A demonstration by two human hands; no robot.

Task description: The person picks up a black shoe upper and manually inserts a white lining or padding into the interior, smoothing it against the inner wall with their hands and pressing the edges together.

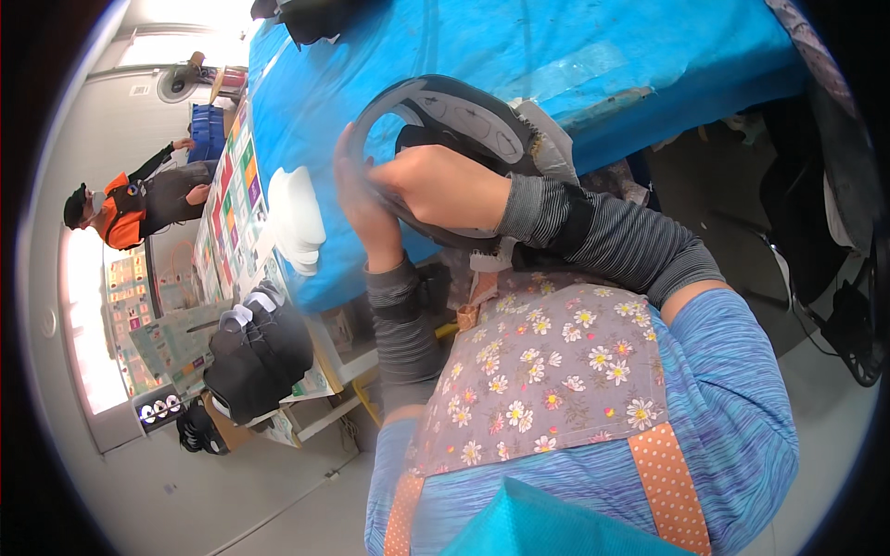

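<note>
A black, curved piece that looks like a shoe upper (505, 125), with a pale grey panel marked with outlined shapes, is held up in front of me over the near edge of the blue-covered table (612, 42). My right hand (445, 188) is closed on its lower left part, fingers curled in. Along the piece's left rim, touching it, is my left hand (362, 199); motion smears its fingers, so their grip cannot be made out. Ragged whitish material (547, 139) shows at the piece's right end.
White flat shapes (295, 221) lie at the table's left edge. Beyond them are black shoes (260, 347) and a board of coloured cards (239, 190). A person in an orange vest (120, 213) is at far left, near blue crates (207, 132). A black item (315, 18) lies at the far edge.
</note>
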